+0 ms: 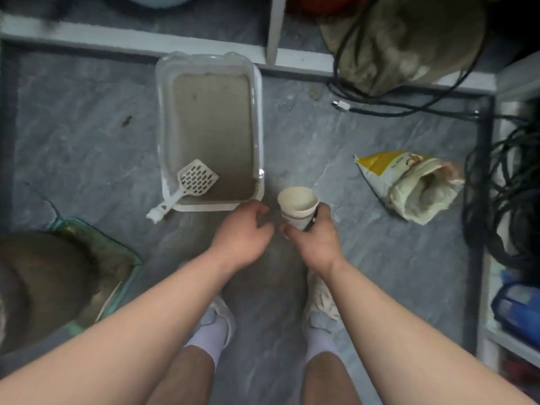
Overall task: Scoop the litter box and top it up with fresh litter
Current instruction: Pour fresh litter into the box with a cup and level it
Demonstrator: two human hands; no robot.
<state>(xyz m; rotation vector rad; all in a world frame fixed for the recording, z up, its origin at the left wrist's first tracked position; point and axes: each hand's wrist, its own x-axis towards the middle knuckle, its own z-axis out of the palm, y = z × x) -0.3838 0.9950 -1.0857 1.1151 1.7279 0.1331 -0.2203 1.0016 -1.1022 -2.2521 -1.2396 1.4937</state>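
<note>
Two hands hover near the box (260,83): your right hand (317,244) grips a cup (297,207), your left hand (244,233) hangs loosely curled, holding nothing.

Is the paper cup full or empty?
Empty: the white paper cup, held in the right hand, shows its bare inside.

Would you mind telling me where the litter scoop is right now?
In the head view, the litter scoop leans on the near-left corner of the litter box, its slotted head over the litter and its handle sticking out over the floor, left of the left hand.
</note>
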